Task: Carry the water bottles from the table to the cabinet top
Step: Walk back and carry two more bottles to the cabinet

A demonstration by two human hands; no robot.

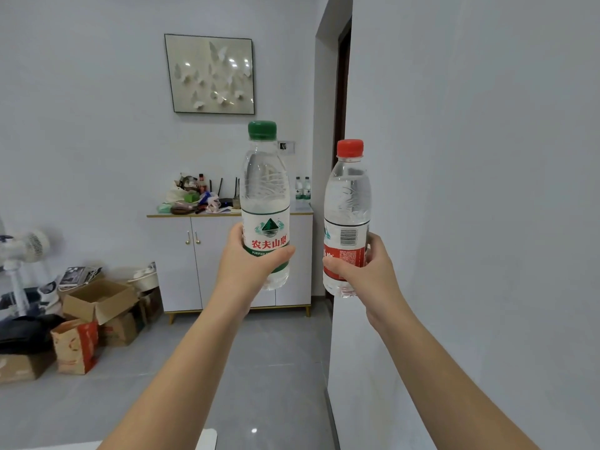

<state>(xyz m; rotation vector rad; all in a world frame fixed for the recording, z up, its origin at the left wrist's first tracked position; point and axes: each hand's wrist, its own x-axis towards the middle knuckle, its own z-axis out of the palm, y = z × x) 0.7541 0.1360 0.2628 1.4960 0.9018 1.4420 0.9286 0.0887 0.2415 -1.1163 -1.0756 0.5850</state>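
Note:
My left hand grips a clear water bottle with a green cap around its white and green label, holding it upright. My right hand grips a second upright bottle with a red cap and a red label. Both arms are stretched forward at chest height. Ahead against the far wall stands a white cabinet with a gold-edged top. Two small water bottles stand at the right end of that top.
The cabinet top's left half holds a cluttered pile of bags and a router. Cardboard boxes and a paper bag lie on the floor at left, beside a white fan. A wall corner juts out on the right, with grey tiled floor in between.

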